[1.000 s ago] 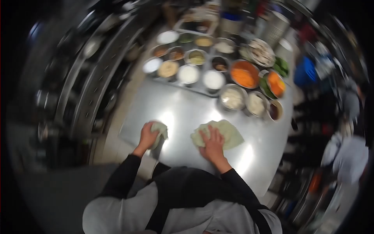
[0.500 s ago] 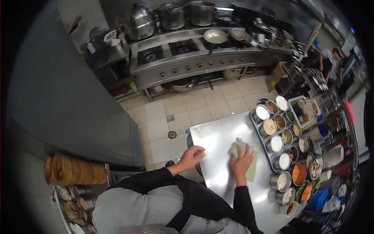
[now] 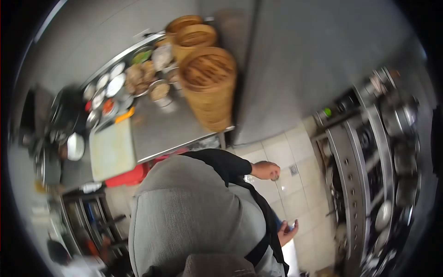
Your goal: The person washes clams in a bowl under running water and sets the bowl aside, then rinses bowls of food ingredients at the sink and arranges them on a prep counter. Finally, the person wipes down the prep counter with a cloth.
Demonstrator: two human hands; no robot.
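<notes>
My left hand [image 3: 266, 171] is held out in front of me over the tiled floor, its fingers curled closed. A small dark bit shows at the fingertips, too blurred to make out. Lower down, my right hand [image 3: 288, 233] has its fingers loosely bent and apart, with nothing visible in it. Beside it lies a bright strip of the steel table [image 3: 289, 256], mostly hidden by my body. The green cloth is out of sight.
A steel counter [image 3: 159, 134] carries stacked bamboo steamers [image 3: 208, 87], a white cutting board [image 3: 112, 152], an orange-handled knife [image 3: 124, 115] and several food containers. A stove [image 3: 353, 184] stands to the right. Another person [image 3: 78, 263] is at lower left.
My view has swung left, bringing in the counter with steamers and cutting board. My right hand has come off the green cloth. The table with the ingredient pots has left the view.
</notes>
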